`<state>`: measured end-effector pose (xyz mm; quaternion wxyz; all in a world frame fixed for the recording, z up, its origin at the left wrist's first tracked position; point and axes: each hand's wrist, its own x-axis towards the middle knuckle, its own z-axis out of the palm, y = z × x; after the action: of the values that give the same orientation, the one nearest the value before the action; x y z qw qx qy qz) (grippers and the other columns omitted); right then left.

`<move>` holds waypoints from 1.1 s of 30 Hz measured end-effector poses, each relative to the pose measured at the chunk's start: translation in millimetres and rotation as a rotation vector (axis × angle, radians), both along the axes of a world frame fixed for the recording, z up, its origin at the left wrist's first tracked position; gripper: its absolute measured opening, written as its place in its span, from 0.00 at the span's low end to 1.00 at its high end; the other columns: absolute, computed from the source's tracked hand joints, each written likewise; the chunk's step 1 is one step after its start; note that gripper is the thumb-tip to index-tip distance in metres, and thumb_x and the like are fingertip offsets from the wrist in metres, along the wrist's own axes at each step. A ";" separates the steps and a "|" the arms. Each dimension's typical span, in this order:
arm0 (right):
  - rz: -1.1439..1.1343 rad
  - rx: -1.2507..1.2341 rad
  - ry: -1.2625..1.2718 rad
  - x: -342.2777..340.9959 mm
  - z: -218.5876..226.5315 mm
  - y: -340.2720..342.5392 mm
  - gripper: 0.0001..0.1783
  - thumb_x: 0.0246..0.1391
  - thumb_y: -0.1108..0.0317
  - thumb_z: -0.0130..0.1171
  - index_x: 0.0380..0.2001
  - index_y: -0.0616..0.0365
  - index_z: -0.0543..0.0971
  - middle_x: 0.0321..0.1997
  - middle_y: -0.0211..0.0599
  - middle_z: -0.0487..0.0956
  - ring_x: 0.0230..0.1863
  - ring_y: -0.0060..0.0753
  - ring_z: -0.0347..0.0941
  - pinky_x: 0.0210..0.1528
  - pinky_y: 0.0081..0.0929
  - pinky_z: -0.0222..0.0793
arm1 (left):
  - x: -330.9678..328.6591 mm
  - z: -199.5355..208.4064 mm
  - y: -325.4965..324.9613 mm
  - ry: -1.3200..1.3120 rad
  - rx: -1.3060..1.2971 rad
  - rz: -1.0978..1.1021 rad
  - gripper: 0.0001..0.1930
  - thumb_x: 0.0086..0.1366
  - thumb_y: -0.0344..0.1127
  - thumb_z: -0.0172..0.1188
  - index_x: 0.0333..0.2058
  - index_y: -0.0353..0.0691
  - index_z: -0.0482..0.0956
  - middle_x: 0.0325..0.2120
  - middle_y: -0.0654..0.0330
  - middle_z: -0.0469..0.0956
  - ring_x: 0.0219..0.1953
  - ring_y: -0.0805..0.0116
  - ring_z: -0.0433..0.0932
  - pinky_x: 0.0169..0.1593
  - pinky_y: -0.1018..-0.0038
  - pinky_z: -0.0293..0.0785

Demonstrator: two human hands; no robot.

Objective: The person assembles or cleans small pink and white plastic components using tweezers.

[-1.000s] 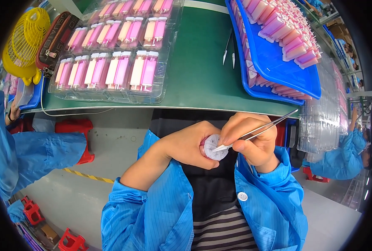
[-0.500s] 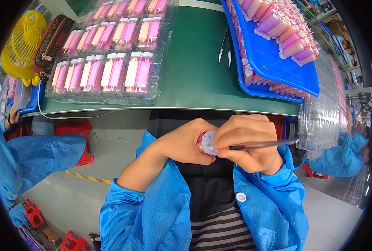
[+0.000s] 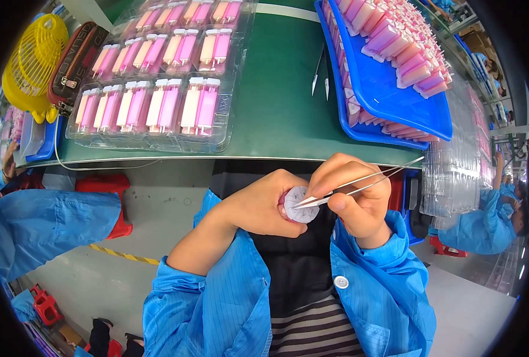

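My left hand (image 3: 258, 203) is closed around a small roundish piece with a pale, ribbed round face (image 3: 297, 213) and a pinkish side. That face is turned up and to the right, and the fist hides the rest. In my right hand (image 3: 365, 219) is a pair of metal tweezers (image 3: 318, 202), gripped between thumb and fingers. Their tips touch or hover just over the pale face; I cannot tell which. The two legs are spread toward the back end, which points up and right. Both hands are in front of the table edge, over my lap.
On the green table (image 3: 276, 119), a clear blister tray (image 3: 217, 140) holds several pink-and-cream pieces. Stacked blue trays (image 3: 389, 98) with similar pieces stand right, beside slim pointed tools (image 3: 315, 82). A yellow fan (image 3: 29, 65) and dark pouch (image 3: 71, 77) sit left. Co-workers in blue are on both sides.
The tweezers have swung in my right hand, their back end rising, and their legs now show apart. My right fingers have opened up somewhat from the piece; my left hand stays nearly still.
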<state>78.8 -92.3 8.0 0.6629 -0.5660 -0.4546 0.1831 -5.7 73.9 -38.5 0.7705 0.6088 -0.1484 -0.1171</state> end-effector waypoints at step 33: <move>-0.074 -0.024 -0.071 -0.6 4.4 0.1 0.03 0.51 0.77 0.62 0.31 0.66 0.80 0.31 0.43 0.80 0.30 0.29 0.77 0.32 0.21 0.71 | 2.5 9.5 -1.1 0.002 0.117 0.075 0.10 0.42 0.25 0.64 0.26 0.34 0.75 0.19 0.63 0.73 0.22 0.77 0.70 0.27 0.76 0.67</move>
<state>78.2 -92.2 12.4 0.6457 -0.5965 -0.4545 0.1438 -3.2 72.8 -29.0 0.7376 0.6577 -0.1180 -0.0972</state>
